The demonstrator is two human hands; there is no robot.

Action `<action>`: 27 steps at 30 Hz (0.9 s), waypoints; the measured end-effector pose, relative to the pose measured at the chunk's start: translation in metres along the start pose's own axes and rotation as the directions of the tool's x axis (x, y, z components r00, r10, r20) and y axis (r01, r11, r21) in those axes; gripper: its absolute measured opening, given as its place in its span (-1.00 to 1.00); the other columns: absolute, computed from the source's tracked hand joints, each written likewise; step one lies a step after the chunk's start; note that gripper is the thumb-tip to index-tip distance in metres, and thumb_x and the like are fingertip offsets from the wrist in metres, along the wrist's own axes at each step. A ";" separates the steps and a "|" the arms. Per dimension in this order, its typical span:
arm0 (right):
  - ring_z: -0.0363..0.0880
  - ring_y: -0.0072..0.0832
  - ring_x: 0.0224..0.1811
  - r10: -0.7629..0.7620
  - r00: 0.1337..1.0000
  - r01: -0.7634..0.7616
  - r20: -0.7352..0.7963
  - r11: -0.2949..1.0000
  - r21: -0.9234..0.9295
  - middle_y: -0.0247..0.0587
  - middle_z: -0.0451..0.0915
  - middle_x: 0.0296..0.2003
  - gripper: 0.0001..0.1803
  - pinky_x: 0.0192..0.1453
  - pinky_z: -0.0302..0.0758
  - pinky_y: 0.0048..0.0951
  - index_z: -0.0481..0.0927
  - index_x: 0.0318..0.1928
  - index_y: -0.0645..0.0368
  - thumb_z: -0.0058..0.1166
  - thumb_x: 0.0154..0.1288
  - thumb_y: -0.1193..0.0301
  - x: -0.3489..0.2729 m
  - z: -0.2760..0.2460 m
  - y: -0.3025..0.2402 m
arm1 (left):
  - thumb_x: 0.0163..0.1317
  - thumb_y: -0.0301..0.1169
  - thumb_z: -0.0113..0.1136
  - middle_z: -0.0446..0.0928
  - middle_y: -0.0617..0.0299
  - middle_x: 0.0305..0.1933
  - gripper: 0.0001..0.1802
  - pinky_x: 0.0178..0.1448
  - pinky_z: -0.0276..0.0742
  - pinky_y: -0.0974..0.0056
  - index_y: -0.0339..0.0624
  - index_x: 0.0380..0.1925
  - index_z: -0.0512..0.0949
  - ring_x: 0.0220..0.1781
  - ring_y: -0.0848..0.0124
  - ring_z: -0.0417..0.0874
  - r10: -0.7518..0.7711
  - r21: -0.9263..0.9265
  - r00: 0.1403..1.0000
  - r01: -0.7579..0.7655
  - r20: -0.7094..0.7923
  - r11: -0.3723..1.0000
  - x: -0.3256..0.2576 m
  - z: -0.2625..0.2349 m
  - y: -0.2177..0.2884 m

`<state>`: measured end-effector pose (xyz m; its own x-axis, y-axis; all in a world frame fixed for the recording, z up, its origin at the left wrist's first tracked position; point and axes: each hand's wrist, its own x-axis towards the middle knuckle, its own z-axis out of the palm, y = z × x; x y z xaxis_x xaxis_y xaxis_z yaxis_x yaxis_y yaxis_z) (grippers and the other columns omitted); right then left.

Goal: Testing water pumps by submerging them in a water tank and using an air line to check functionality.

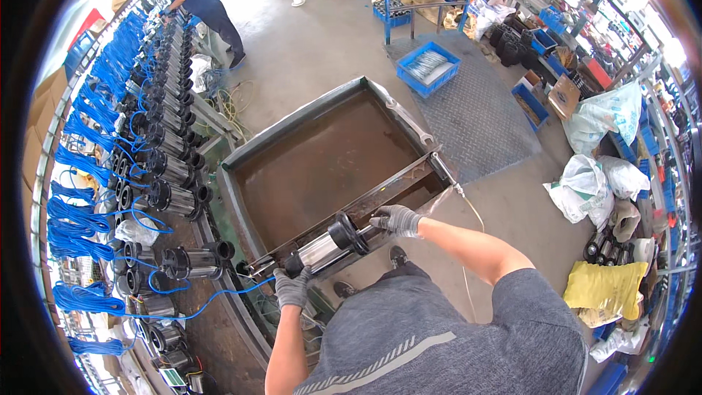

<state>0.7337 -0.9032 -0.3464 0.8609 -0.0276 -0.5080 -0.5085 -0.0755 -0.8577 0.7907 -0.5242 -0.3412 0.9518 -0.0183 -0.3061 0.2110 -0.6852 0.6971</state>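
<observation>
From the head camera, a steel pump (325, 247) with black end pieces lies on its side across the near rim of a big metal tank (241, 157) filled with brown water. The left hand (292, 289), in a grey glove, has its grip clenched around the pump's black end nearest the person, where a blue cable (212, 298) leads away. The right hand (397, 220), also gloved, has its grip closed over the far black end of the pump, by the bar that crosses the tank. To the left, a long table (212, 322) carries a row of similar pumps (172, 197) with coils of blue cable. Beyond the tank a blue crate (428, 67) stands on the floor, and another person (201, 11) bends over the far end of the row.
</observation>
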 end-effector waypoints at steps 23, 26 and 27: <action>0.68 0.10 -0.12 -0.369 0.500 -0.214 -0.783 0.824 -0.525 0.21 0.70 -0.15 -0.60 -0.01 0.59 0.00 0.61 -0.01 0.18 0.32 0.18 0.28 -0.061 -0.102 0.015 | 0.07 -0.12 0.61 0.66 -0.03 -0.12 -0.26 0.09 0.57 0.17 -0.39 0.01 0.38 -0.12 0.19 0.68 0.027 0.008 1.000 -0.027 0.007 1.000 0.010 0.005 -0.012; 0.68 0.14 -0.10 -0.193 0.485 -0.376 -0.853 0.834 -0.403 0.25 0.69 -0.15 -0.47 0.03 0.59 0.01 0.52 0.09 0.23 0.35 0.19 0.24 -0.056 -0.157 0.100 | 0.08 -0.14 0.61 0.66 -0.01 -0.13 -0.28 0.08 0.57 0.17 -0.37 -0.01 0.38 -0.14 0.21 0.67 0.006 0.040 1.000 -0.007 0.017 0.999 0.010 0.009 -0.003; 0.68 0.15 -0.08 -0.050 0.565 -0.388 -0.824 0.865 -0.318 0.27 0.68 -0.15 -0.42 0.06 0.59 0.02 0.48 0.13 0.26 0.35 0.20 0.22 -0.048 -0.163 0.113 | 0.09 -0.17 0.61 0.67 0.00 -0.13 -0.32 0.08 0.58 0.18 -0.35 -0.03 0.39 -0.13 0.24 0.67 -0.004 0.053 1.000 0.004 0.010 0.999 0.012 0.009 -0.011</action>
<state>0.6374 -1.0731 -0.4064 0.5238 -0.8328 -0.1791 -0.7691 -0.3719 -0.5198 0.7978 -0.5231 -0.3582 0.9486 -0.0229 -0.3157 0.2025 -0.7227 0.6608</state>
